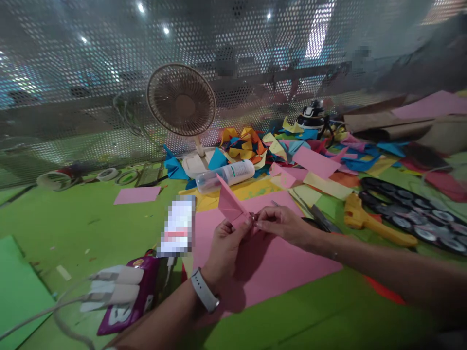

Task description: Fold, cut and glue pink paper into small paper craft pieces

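Note:
A folded piece of pink paper (230, 200) stands up from my fingers, one pointed flap rising toward the fan. My left hand (226, 243), with a pale watch band on its wrist, is closed on its lower part between thumb and fingers. From the right, my right hand (276, 222) pinches the same folded paper close to the left thumb. The exact fold between the fingertips is hidden. Below both hands lies a large sheet of pink paper (288, 272) on the green table (109, 223).
A small fan (181, 99) and a clear-and-white bottle (226, 176) stand behind. Colourful folded papers (244, 143) pile up beyond. A lit phone (177, 226) and a purple power strip (131, 291) are left; a yellow-handled tool (375, 223) and a black tray (419, 214) are right.

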Motion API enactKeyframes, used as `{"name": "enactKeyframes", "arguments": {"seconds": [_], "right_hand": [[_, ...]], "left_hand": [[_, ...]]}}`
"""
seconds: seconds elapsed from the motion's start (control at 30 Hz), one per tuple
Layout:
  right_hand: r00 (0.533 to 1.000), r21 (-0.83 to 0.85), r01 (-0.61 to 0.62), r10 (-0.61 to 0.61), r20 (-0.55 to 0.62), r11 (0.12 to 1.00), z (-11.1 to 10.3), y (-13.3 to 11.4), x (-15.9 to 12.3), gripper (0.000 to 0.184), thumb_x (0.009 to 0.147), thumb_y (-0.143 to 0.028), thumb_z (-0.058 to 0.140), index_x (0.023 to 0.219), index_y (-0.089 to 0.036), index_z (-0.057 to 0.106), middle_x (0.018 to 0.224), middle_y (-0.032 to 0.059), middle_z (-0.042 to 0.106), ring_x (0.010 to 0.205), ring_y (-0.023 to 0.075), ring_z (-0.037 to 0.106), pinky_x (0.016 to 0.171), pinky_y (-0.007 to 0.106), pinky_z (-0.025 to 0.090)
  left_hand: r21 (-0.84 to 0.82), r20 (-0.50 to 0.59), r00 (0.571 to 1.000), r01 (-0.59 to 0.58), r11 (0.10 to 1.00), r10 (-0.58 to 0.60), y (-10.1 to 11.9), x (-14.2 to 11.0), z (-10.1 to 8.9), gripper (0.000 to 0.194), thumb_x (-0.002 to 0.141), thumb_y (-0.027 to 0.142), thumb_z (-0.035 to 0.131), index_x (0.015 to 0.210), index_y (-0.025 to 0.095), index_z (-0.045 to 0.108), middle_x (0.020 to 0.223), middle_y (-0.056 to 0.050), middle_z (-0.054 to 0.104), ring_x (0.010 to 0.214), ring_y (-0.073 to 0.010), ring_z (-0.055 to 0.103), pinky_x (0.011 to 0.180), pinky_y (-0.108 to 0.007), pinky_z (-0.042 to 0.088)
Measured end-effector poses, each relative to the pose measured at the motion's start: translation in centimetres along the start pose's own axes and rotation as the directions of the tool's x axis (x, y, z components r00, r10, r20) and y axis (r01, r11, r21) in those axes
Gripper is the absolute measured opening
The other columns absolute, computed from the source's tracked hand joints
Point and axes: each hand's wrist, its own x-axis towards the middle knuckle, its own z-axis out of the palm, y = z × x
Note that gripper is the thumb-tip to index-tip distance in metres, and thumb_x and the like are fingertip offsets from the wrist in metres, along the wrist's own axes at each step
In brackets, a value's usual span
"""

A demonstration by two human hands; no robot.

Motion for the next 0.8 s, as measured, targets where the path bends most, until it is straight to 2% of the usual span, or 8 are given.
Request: {"name": "enactKeyframes", "arguments": {"seconds": [0.13, 0.3, 0.57, 0.8], "right_hand": [[0.999, -0.021, 0.04, -0.04, 0.005, 0.999, -0.12, 0.16, 0.1, 0.024, 0.077, -0.039, 0.064, 0.074, -0.015, 0.064, 0.079, 0.0041, 0.065, 0.076, 0.015, 0.059, 0.072, 0.03, 0.047], [0.999, -0.026, 0.051, -0.051, -0.002, 0.998, -0.22, 0.57, 0.1, 0.021, 0.076, -0.036, 0.065, 0.076, -0.015, 0.064, 0.078, 0.0035, 0.064, 0.075, 0.0149, 0.059, 0.07, 0.029, 0.048], [0.998, -0.024, 0.066, -0.067, -0.013, 0.998, -0.14, 0.49, 0.02, 0.019, 0.077, -0.034, 0.065, 0.075, -0.015, 0.064, 0.076, 0.002, 0.064, 0.072, 0.013, 0.058, 0.068, 0.027, 0.046], [0.998, -0.004, 0.067, -0.067, -0.009, 0.998, -0.08, 0.2, 0.06, 0.022, 0.074, -0.036, 0.067, 0.074, -0.015, 0.064, 0.077, 0.0021, 0.064, 0.073, 0.0129, 0.057, 0.07, 0.027, 0.044]], "left_hand": [[0.015, -0.031, 1.0, 0.005, 1.0, -0.004, 0.02, 0.11, 0.05, 0.016, 0.067, 0.023, 0.077, 0.078, 0.012, 0.071, 0.076, -0.004, 0.071, 0.068, -0.0115, 0.061, 0.066, -0.021, 0.049], [0.026, -0.036, 0.999, 0.007, 1.0, -0.006, -0.05, 0.03, -0.08, 0.017, 0.069, 0.023, 0.076, 0.083, 0.014, 0.071, 0.079, -0.003, 0.072, 0.073, -0.0128, 0.063, 0.069, -0.021, 0.05], [0.035, -0.06, 0.998, -0.003, 0.999, 0.005, 0.04, 0.05, -0.03, 0.018, 0.067, 0.023, 0.078, 0.08, 0.013, 0.071, 0.075, -0.003, 0.071, 0.069, -0.0119, 0.063, 0.068, -0.021, 0.05], [0.053, -0.033, 0.999, -0.012, 0.999, 0.013, -0.07, 0.15, 0.01, 0.021, 0.069, 0.025, 0.076, 0.086, 0.013, 0.071, 0.081, -0.005, 0.072, 0.078, -0.0146, 0.065, 0.074, -0.023, 0.05]]}}
